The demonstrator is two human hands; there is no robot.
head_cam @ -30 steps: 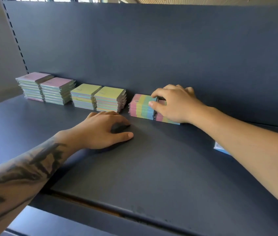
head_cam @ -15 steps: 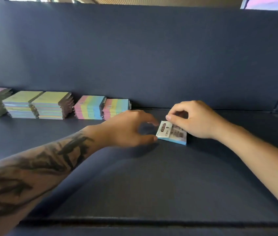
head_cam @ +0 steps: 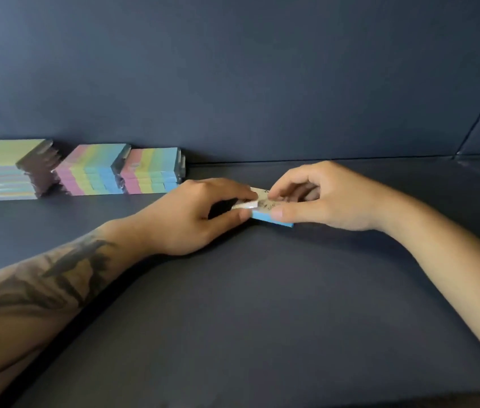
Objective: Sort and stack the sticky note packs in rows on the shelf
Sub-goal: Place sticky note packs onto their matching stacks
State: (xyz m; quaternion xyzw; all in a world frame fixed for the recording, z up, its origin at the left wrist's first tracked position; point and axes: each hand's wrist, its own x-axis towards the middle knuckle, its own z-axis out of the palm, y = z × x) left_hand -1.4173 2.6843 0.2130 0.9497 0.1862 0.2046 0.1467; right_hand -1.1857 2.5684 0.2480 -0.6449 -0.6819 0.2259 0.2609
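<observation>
Both hands, left hand (head_cam: 191, 214) and right hand (head_cam: 321, 201), pinch the blue, white-labelled sticky note pack (head_cam: 265, 212); lift level; stack beside the striped pastel stacks (head_cam: 150, 170) on the dark shelf (head_cam: 262, 304).

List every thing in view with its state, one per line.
Blue pack: label side up, low over the shelf, pinched from both sides.
Left hand: grips the pack's left end.
Right hand: grips its right end.
Striped stacks: two, side by side against the back wall.
Green stack: left of them, edges uneven.
Shelf: dark, bare in front.

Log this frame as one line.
step: pick pack | left hand: pinching blue pack | right hand: pinching same pack | pack: on shelf, right of striped stacks
</observation>
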